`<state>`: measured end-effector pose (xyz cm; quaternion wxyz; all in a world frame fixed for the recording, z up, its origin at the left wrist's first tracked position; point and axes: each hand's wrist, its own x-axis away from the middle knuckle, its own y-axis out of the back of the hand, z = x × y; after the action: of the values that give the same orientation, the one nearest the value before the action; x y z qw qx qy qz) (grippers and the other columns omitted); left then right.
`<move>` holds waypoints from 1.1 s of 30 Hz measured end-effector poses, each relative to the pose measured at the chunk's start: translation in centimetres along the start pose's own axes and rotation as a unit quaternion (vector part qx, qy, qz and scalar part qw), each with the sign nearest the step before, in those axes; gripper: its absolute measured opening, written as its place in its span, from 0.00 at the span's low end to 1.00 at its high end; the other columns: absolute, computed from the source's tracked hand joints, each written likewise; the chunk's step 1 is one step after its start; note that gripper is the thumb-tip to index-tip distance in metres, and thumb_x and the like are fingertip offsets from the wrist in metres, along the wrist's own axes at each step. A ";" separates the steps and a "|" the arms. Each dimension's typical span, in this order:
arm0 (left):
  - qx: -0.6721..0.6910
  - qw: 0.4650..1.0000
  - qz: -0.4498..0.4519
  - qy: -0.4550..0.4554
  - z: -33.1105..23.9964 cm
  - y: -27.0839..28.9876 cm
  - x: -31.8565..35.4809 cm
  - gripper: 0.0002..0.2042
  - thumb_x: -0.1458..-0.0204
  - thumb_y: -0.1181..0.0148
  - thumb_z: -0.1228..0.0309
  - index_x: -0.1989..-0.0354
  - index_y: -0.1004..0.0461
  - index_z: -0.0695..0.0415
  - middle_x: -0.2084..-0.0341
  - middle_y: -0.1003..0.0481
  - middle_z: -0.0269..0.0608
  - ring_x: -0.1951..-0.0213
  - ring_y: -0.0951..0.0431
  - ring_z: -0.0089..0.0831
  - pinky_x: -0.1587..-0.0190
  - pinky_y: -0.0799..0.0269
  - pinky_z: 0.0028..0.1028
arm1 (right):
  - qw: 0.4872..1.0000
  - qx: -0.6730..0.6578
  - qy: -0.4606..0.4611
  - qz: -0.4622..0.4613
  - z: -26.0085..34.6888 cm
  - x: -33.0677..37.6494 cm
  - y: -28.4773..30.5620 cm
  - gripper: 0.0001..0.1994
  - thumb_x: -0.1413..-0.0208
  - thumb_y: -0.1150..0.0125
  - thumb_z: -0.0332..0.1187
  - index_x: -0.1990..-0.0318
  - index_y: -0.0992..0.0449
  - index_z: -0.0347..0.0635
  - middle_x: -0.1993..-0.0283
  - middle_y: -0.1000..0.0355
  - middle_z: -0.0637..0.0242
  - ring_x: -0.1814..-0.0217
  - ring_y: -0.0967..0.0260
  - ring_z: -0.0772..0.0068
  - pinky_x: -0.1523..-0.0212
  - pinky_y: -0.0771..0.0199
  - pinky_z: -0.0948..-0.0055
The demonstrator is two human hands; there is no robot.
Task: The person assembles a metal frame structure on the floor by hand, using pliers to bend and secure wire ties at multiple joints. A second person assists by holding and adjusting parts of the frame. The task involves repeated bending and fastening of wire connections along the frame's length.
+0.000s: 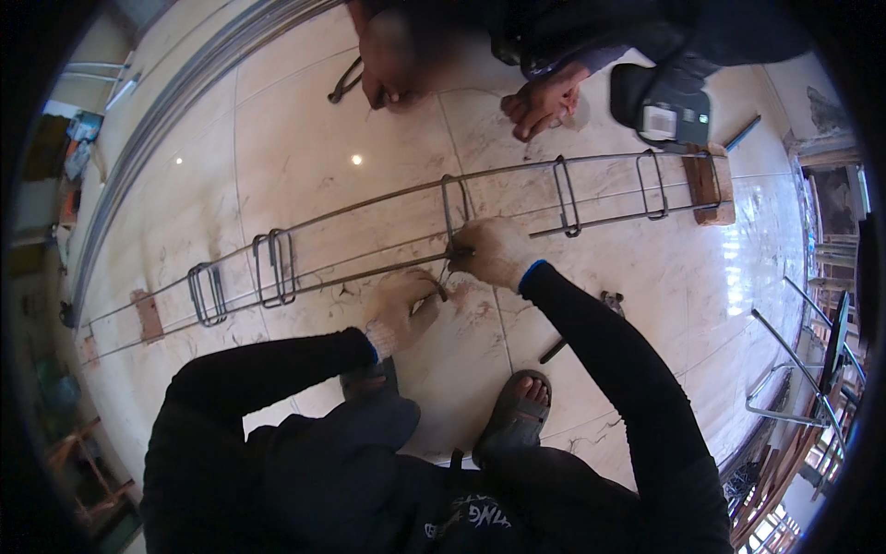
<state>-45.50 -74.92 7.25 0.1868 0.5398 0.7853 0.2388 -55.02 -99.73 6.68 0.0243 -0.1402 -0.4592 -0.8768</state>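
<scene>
Both gloved hands, left hand [403,309] and right hand [489,251], grip the rebar cage [369,235] at a stirrup [449,210] between them.

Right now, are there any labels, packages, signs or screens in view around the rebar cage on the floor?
White rectangular label: on a dark grey-green device at the far side, beside the other person's leg near the cage's right end; print too small to read.
White printed lettering: on the wearer's dark clothing, bottom centre.
No packages, signs or screens show.
</scene>
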 end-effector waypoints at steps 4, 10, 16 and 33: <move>-0.022 0.989 0.131 -0.067 -0.2 1.3 -0.3 0.12 0.33 0.37 0.64 0.62 0.18 0.62 0.62 0.16 0.53 0.57 0.15 0.54 0.50 0.21 0.46 | 0.998 -0.049 -0.034 0.006 -0.1 -0.1 0.6 0.19 0.39 0.25 0.54 0.51 0.09 0.54 0.51 0.13 0.60 0.47 0.15 0.47 0.46 0.17 0.49; 0.057 0.929 0.230 0.285 -4.5 -2.7 6.1 0.20 0.27 0.46 0.57 0.49 0.18 0.64 0.70 0.17 0.48 0.68 0.17 0.51 0.58 0.20 0.44 | 0.999 -0.032 -0.032 0.019 0.8 -0.1 1.0 0.18 0.44 0.22 0.51 0.53 0.09 0.51 0.54 0.14 0.59 0.48 0.17 0.46 0.47 0.19 0.49; -0.035 0.867 0.400 0.296 -4.3 -1.2 1.3 0.26 0.24 0.45 0.51 0.36 0.21 0.63 0.58 0.15 0.56 0.54 0.14 0.50 0.46 0.18 0.44 | 1.000 -0.008 -0.008 -0.003 0.4 0.0 0.5 0.19 0.45 0.22 0.51 0.54 0.09 0.48 0.55 0.15 0.57 0.49 0.17 0.45 0.48 0.19 0.49; 0.633 0.680 0.009 0.370 1.6 -4.6 -0.6 0.18 0.20 0.53 0.54 0.48 0.21 0.55 0.77 0.36 0.25 0.77 0.39 0.21 0.73 0.42 0.27 | 0.997 0.050 0.018 -0.057 -0.4 -0.3 -1.3 0.16 0.41 0.25 0.50 0.54 0.08 0.51 0.55 0.14 0.56 0.50 0.15 0.45 0.49 0.17 0.46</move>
<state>-47.88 -76.62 3.37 -0.5073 0.4044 0.7493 -0.1331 -55.05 -99.32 5.39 -0.0103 -0.0973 -0.5088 -0.8553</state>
